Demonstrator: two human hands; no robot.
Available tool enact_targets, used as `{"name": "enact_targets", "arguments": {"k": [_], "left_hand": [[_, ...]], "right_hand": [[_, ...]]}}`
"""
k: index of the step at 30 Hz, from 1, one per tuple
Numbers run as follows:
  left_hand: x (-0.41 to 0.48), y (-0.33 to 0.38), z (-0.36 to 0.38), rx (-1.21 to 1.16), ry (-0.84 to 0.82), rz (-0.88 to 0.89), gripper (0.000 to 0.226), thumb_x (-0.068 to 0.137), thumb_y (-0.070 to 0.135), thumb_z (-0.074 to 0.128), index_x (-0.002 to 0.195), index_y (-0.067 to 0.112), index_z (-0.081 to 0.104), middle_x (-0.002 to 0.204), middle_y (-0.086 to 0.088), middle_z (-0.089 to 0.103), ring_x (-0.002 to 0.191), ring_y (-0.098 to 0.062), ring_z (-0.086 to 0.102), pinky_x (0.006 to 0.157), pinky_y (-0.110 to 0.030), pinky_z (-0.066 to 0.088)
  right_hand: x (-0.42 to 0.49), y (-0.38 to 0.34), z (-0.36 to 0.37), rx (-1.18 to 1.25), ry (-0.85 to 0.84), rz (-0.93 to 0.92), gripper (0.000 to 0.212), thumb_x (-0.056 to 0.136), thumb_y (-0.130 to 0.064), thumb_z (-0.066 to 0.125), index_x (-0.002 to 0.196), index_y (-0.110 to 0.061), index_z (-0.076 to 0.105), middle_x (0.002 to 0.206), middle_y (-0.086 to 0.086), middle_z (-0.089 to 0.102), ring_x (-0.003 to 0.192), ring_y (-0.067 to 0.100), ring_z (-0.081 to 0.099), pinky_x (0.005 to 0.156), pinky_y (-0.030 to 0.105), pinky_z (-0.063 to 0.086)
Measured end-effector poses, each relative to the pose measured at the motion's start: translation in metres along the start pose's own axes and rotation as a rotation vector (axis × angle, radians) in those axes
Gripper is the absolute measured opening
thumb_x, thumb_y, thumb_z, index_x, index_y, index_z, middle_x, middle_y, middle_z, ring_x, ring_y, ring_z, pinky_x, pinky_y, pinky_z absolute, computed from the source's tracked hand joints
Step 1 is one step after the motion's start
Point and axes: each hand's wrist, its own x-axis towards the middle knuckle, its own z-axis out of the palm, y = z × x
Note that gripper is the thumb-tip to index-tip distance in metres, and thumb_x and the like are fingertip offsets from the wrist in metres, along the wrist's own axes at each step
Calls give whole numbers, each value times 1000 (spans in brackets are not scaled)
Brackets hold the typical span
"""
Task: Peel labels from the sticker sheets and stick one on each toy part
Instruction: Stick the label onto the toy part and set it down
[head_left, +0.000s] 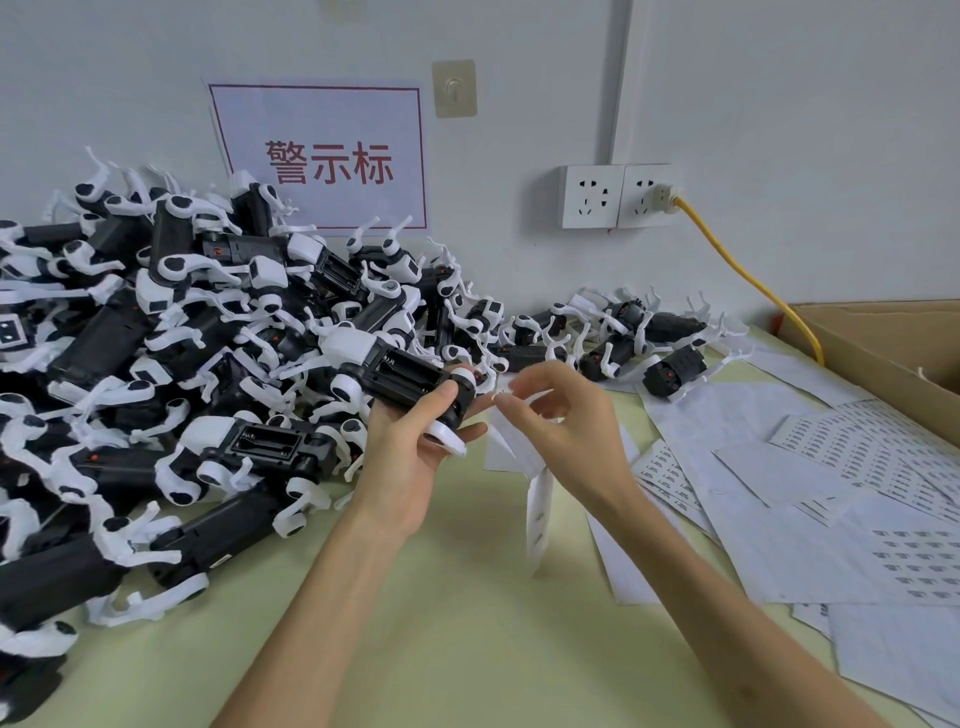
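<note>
Gripping a toy part (400, 371) in the left hand (410, 457), slot side up, steadying it for sticking. Pinching a tiny label (500, 399) and a hanging sticker strip (537, 509) in the right hand (561, 421), just beside the toy.

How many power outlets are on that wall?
2, side by side on the wall, right of the red-lettered sign. The left outlet is free; the right outlet has a yellow cable plugged in. The toy pile may hide others.

We've got a red-framed sign (322, 156) on the far wall, sockets (615, 196) right of it, a yellow cable (748, 276) plugged in, and a cardboard box (883, 338) far right.
</note>
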Motion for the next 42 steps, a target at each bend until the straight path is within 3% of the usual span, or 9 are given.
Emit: {"name": "enact_targets", "arguments": {"k": [3, 14, 24, 28, 30, 33, 37, 40, 42], "left_hand": [[1, -2, 0, 2, -19, 29, 47, 84, 16, 70, 126, -4, 62, 119, -15, 73, 106, -36, 73, 74, -31, 59], [2, -13, -2, 81, -36, 79, 28, 85, 14, 69, 112, 7, 69, 120, -14, 74, 111, -37, 71, 82, -36, 60], [1, -9, 4, 13, 6, -52, 61, 91, 35, 64, 136, -4, 55, 131, -23, 66, 117, -33, 69, 90, -37, 56], [3, -7, -1, -217, -29, -192, 65, 105, 48, 39, 139, -6, 53, 136, -31, 59, 120, -40, 61, 102, -44, 48], [4, -12, -2, -136, -72, -172, 66, 109, 51, 28, 140, -1, 56, 137, -26, 62, 127, -39, 61, 111, -53, 40], [4, -17, 0, -32, -143, -160, 72, 106, 59, 21, 132, 8, 65, 124, -18, 69, 119, -30, 67, 88, -41, 45], [2, -17, 2, 187, -162, -175, 58, 98, 60, 49, 125, 13, 69, 117, -9, 69, 106, -18, 64, 86, -35, 45], [2, -25, 2, 470, -185, -163, 31, 95, 36, 64, 123, 24, 69, 122, 9, 71, 103, -12, 68, 79, -27, 51], [1, -31, 2, 617, -200, -183, 21, 100, 13, 60, 113, 25, 72, 117, 7, 73, 103, -13, 69, 77, -26, 53]], "right_hand": [[1, 1, 0, 96, -36, 101, 16, 91, -27, 75, 77, -21, 73, 71, -18, 67, 63, 1, 55, 59, 10, 40], [0, 0, 4, 381, -7, 338, 14, 91, -16, 73, 77, -16, 74, 74, -11, 72, 67, 2, 62, 60, 8, 45], [-6, -8, 8, 316, 74, 102, 7, 93, -19, 68, 93, -18, 61, 82, -14, 70, 70, 7, 65, 66, 18, 47], [-7, -6, 9, 226, -72, 113, 62, 75, -37, 79, 128, -31, 46, 122, -12, 64, 115, 2, 61, 91, 25, 48], [-9, -2, 12, 150, -132, 111, 79, 74, -34, 87, 137, -35, 39, 127, -16, 62, 118, -2, 57, 95, 23, 43], [-9, 2, 15, 134, -130, 97, 78, 76, -23, 89, 135, -37, 40, 126, -10, 62, 109, 0, 61, 95, 21, 43], [-2, -3, 8, 336, -33, 128, 78, 66, -28, 87, 132, -29, 46, 121, -1, 67, 106, 11, 68, 88, 23, 54], [7, -5, -3, 517, 93, 214, 75, 65, -27, 85, 131, -30, 48, 115, -7, 71, 97, 8, 69, 76, 21, 54], [13, -3, -12, 637, 164, 282, 75, 67, -29, 83, 133, -28, 48, 118, 0, 72, 99, 12, 68, 87, 27, 51]]}}
